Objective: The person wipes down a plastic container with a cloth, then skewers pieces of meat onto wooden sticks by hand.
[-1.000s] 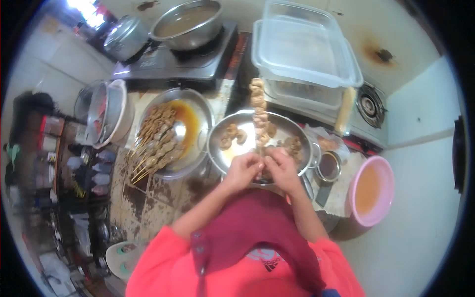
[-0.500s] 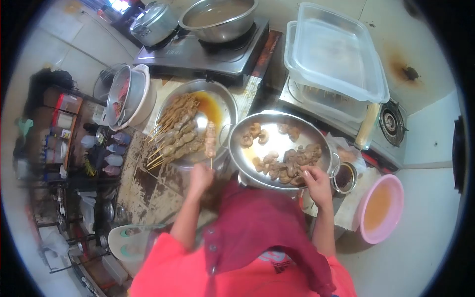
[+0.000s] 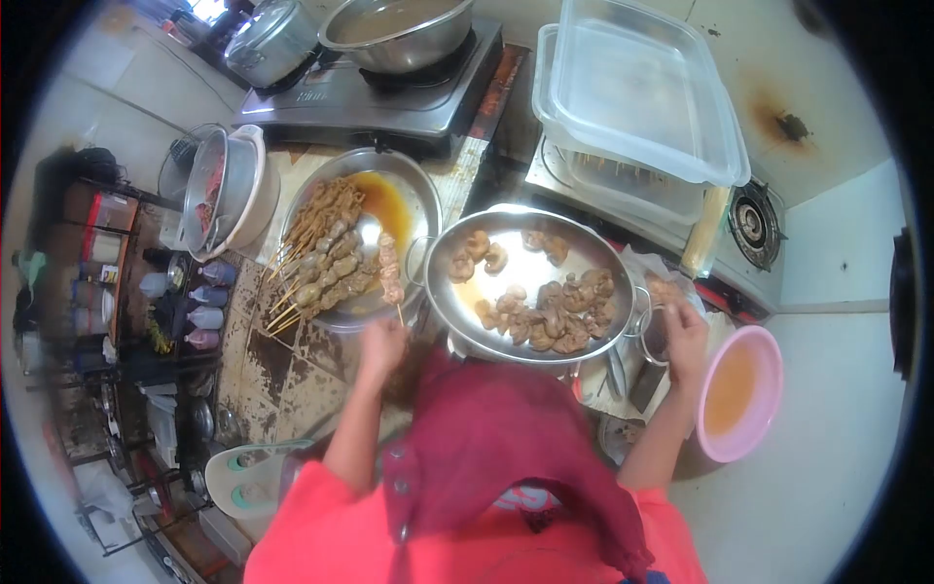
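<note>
My left hand point(image 3: 382, 346) is closed round the bare lower end of a meat skewer point(image 3: 389, 268), held upright with pale pink pieces on it. Behind it, a round metal tray point(image 3: 423, 185) holds several loaded skewers point(image 3: 326, 258) and a pool of orange-brown liquid. In front of me, a two-handled metal pan point(image 3: 457, 326) contains brown, rounded meat pieces point(image 3: 574, 307). Past the pan's right handle, my right hand point(image 3: 689, 336) hovers by a small metal cup point(image 3: 654, 336) and a clear plastic bag point(image 3: 637, 263). Its fingers are drawn together; whatever they hold is hidden.
At the back, a gas stove point(image 3: 379, 102) carries a lidded pot point(image 3: 270, 44) and a metal basin point(image 3: 409, 44). Stacked plastic containers point(image 3: 647, 97) stand near a burner point(image 3: 754, 226). A pink bowl point(image 3: 769, 389) of orange liquid sits at right, nested bowls point(image 3: 255, 185) at left.
My right hand has left the meat pieces in the pan and moved right, to the small cup and bag. My left hand still holds the skewer. The whole view has shifted slightly.
</note>
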A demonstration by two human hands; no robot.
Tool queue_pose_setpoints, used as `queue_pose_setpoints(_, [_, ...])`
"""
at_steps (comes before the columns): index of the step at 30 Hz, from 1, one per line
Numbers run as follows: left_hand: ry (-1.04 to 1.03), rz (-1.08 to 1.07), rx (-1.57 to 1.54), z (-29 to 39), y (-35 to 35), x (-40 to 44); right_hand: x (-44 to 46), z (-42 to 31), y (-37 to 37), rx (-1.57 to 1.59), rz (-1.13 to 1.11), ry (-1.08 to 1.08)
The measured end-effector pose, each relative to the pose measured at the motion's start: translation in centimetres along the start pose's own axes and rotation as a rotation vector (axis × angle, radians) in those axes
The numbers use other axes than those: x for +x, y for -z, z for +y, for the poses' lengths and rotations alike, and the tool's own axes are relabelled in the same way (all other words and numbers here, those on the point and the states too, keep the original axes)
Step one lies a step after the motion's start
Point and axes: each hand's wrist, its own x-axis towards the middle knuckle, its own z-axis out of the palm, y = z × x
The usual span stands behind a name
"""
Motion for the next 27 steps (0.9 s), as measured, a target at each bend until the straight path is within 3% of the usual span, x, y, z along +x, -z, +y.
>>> queue_pose_setpoints(6, [0.069, -0.038, -0.090, 0.8, 0.4, -0.3, 0.6, -0.1, 3.2, 0.017, 0.159, -0.055])
queue_pose_setpoints(12, [0.086, -0.039, -0.052, 1.8, 0.9, -0.4, 0.7, 1.9, 3.0, 0.045, 0.125, -0.115])
queue_pose_setpoints(14, [0.095, -0.017, -0.010, 1.2, 0.9, -0.1, 0.6, 1.0, 3.0, -0.100, 0.156, -0.114])
queue_pose_setpoints(17, [0.120, -0.006, 0.048, 4.4, 2.3, -0.7, 1.9, 1.8, 3.9, -0.220, 0.338, 0.048])
queue_pose_setpoints(19, [-0.117, 0.175, 0.014, -2.2, 1.0, 2.4, 3.7, 3.1, 4.6, -0.244, 0.458, 0.065])
queue_pose_setpoints(20, [-0.084, 0.147, -0.052, 0.4, 1.4, 1.7, 4.8, 4.0, 5.3, -0.380, 0.473, 0.066])
queue_pose_setpoints(25, [-0.159, 0.014, -0.470, 5.7, 1.7, 0.6, 9.0, 5.9, 4.9, -0.651, 0.391, -0.250])
queue_pose_setpoints(26, [-0.276, -0.003, -0.446, 4.9, 1.0, 1.4, 10.1, 6.9, 4.2, -0.717, 0.359, -0.316])
queue_pose_setpoints(27, [-0.208, -0.063, -0.398, 7.0, 1.1, 0.4, 11.8, 10.0, 4.4, -0.681, 0.334, -0.316])
